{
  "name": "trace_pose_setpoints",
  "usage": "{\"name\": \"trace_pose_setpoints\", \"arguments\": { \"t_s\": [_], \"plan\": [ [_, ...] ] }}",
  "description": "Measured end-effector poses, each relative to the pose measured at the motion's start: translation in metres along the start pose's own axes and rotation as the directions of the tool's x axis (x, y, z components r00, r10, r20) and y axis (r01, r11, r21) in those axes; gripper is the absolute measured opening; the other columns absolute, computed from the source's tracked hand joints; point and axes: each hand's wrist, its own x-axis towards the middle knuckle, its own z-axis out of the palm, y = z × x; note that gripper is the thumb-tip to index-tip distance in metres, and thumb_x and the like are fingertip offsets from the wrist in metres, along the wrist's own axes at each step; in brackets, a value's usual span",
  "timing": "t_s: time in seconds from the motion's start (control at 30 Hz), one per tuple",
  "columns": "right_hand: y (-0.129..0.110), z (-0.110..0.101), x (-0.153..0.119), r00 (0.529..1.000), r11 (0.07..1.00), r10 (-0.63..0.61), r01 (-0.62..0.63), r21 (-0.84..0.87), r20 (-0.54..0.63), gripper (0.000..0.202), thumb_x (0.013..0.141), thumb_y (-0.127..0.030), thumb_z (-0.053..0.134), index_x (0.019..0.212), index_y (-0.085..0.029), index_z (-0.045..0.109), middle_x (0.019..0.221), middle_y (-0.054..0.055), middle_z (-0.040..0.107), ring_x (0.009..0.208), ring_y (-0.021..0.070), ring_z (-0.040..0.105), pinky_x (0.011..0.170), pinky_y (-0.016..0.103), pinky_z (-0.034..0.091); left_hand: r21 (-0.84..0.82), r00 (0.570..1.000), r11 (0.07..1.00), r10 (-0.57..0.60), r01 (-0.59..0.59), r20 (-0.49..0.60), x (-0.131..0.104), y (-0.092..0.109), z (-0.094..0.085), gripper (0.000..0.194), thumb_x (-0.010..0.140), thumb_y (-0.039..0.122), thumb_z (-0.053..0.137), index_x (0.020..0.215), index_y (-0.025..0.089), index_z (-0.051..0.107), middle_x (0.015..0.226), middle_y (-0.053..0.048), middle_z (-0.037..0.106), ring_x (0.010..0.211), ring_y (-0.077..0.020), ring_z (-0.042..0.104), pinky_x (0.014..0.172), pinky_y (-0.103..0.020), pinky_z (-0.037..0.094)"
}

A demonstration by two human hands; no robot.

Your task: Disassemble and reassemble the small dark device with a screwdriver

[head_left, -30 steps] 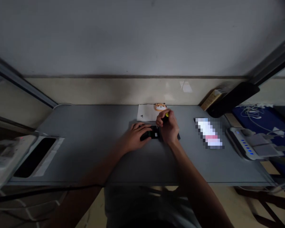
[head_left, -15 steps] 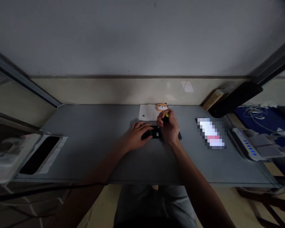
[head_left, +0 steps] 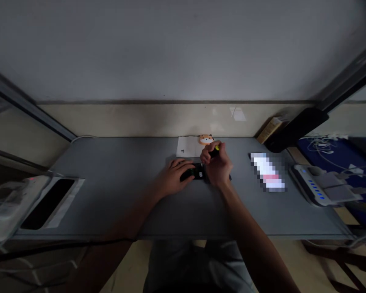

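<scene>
A dark, flat device [head_left: 198, 172] with a small white label lies on the grey desk in front of me. My left hand [head_left: 177, 175] grips its left end, thumb on the near side and fingers over the far side. Closed in a fist, my right hand [head_left: 218, 166] holds a screwdriver by its black handle [head_left: 215, 151] with a yellow end, above the right part of the device. That hand hides the tool's tip and some of the device. Beyond lies a white paper sheet [head_left: 187, 146] with several tiny dark pieces [head_left: 182, 151], possibly screws.
An orange-and-white animal-face object [head_left: 206, 139] sits by the wall. A lit, blurred-out phone [head_left: 267, 171] and a power strip [head_left: 315, 185] lie at right, with a black cylinder [head_left: 297, 130] behind. A black phone [head_left: 48, 204] rests on the left.
The view has shifted slightly. My right fist has tilted a little, showing more of the yellow handle end. My left hand keeps its grip on the device.
</scene>
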Motion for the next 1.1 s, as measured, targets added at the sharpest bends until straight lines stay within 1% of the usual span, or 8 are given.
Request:
{"name": "trace_pose_setpoints", "arguments": {
  "t_s": [0.17,0.37,0.47,0.67,0.77,0.93,1.03,1.1],
  "plan": [
    [-0.010,0.001,0.001,0.996,0.990,0.075,-0.068,0.127,-0.053,0.043,0.102,-0.055,0.050,0.072,-0.024,0.050,0.063,-0.004,0.030,0.054,0.0124,0.032,0.054,0.025,0.037,-0.051,0.995,0.999,-0.004,-0.001,-0.100,0.000,-0.003,0.000,0.019,0.105,0.031,0.057,0.105,0.026,0.076,0.124,-0.005,0.075,0.122,-0.0242,0.060,0.108,-0.045,0.047],
    [-0.023,-0.020,0.013,0.983,0.973,0.062,-0.020,0.230,-0.174,0.039,0.103,-0.048,0.049,0.073,-0.024,0.050,0.063,-0.005,0.029,0.052,0.0130,0.031,0.052,0.024,0.038,-0.043,0.984,0.998,-0.051,0.044,-0.170,0.007,-0.008,-0.007,0.020,0.104,0.034,0.060,0.102,0.029,0.080,0.117,-0.004,0.076,0.115,-0.0238,0.061,0.104,-0.043,0.047],
    [-0.021,-0.033,0.018,0.977,0.963,0.079,-0.024,0.267,-0.198,0.035,0.099,-0.047,0.056,0.073,-0.024,0.051,0.063,-0.005,0.030,0.052,0.0129,0.032,0.051,0.025,0.038,0.011,0.990,1.000,-0.020,0.022,-0.139,0.031,-0.009,-0.013,0.018,0.102,0.037,0.065,0.099,0.030,0.082,0.115,-0.004,0.076,0.116,-0.0250,0.060,0.104,-0.044,0.046],
    [-0.011,-0.050,0.023,0.982,0.971,0.052,-0.008,0.238,-0.180,0.034,0.088,-0.051,0.069,0.075,-0.026,0.050,0.062,-0.006,0.031,0.052,0.0133,0.034,0.052,0.027,0.039,0.102,1.000,0.995,0.017,-0.016,-0.012,0.100,-0.010,-0.016,0.009,0.096,0.032,0.074,0.096,0.029,0.082,0.115,-0.003,0.076,0.118,-0.0260,0.059,0.106,-0.045,0.041],
    [-0.011,-0.054,0.023,0.975,0.974,0.059,-0.009,0.225,-0.215,0.034,0.085,-0.052,0.071,0.075,-0.026,0.051,0.062,-0.007,0.031,0.053,0.0138,0.034,0.051,0.028,0.038,0.133,0.999,0.991,0.030,-0.033,0.021,0.116,-0.011,-0.011,0.008,0.097,0.031,0.073,0.097,0.028,0.081,0.115,-0.003,0.075,0.119,-0.0259,0.059,0.106,-0.044,0.038],
    [-0.016,-0.054,0.024,0.982,0.966,0.041,0.008,0.259,-0.184,0.030,0.087,-0.047,0.069,0.076,-0.026,0.051,0.062,-0.006,0.031,0.052,0.0134,0.033,0.052,0.028,0.038,0.128,0.999,0.992,-0.013,0.007,0.046,0.111,-0.014,-0.010,0.008,0.095,0.031,0.074,0.094,0.025,0.080,0.114,-0.006,0.076,0.119,-0.0269,0.060,0.107,-0.045,0.038],
    [-0.022,-0.053,0.024,0.980,0.962,0.039,0.016,0.273,-0.194,0.029,0.089,-0.046,0.068,0.076,-0.026,0.052,0.062,-0.006,0.031,0.052,0.0132,0.032,0.052,0.028,0.038,0.076,0.999,0.996,-0.042,0.044,-0.026,0.094,-0.018,-0.018,0.016,0.100,0.030,0.065,0.099,0.023,0.079,0.111,-0.008,0.076,0.113,-0.0252,0.064,0.104,-0.043,0.042],
    [-0.029,-0.050,0.022,0.978,0.965,0.035,0.021,0.262,-0.207,0.029,0.088,-0.046,0.069,0.075,-0.025,0.052,0.062,-0.006,0.032,0.052,0.0128,0.032,0.052,0.027,0.037,0.027,0.996,0.997,-0.071,0.072,-0.058,0.075,-0.022,-0.025,0.024,0.104,0.029,0.055,0.100,0.020,0.077,0.105,-0.008,0.076,0.100,-0.0217,0.067,0.094,-0.038,0.048]
  ]
}}
